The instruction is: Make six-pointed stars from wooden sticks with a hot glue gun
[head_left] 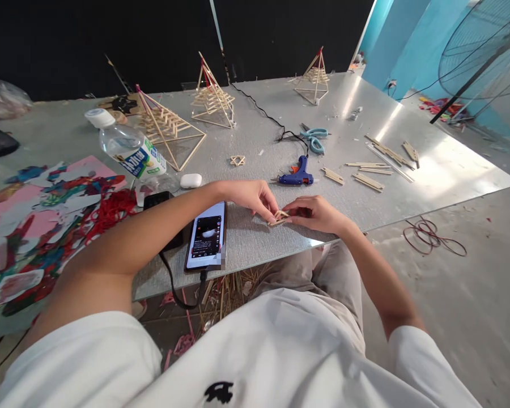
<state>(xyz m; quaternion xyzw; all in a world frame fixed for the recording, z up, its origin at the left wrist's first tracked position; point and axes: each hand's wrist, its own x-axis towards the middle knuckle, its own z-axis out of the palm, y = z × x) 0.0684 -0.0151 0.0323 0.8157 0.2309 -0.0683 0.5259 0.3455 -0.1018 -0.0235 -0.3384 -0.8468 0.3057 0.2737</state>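
Close to the table's near edge, my left hand (255, 197) and my right hand (317, 214) meet over a small frame of thin wooden sticks (277, 220). Fingertips of both hands pinch it from either side, and they partly hide its shape. A blue hot glue gun (296, 177) lies on its side just beyond the hands. Farther off is a small star-shaped stick frame (238, 161). To the right lie several short bundles of wooden sticks (368, 182).
A lit phone (207, 235) with a cable lies left of my hands, near a white earphone case (191, 181) and a tilted water bottle (130, 148). Stick pyramids (212, 93) stand toward the back. Blue-handled scissors (315, 137) lie behind the glue gun; its black cord (263, 113) runs backward.
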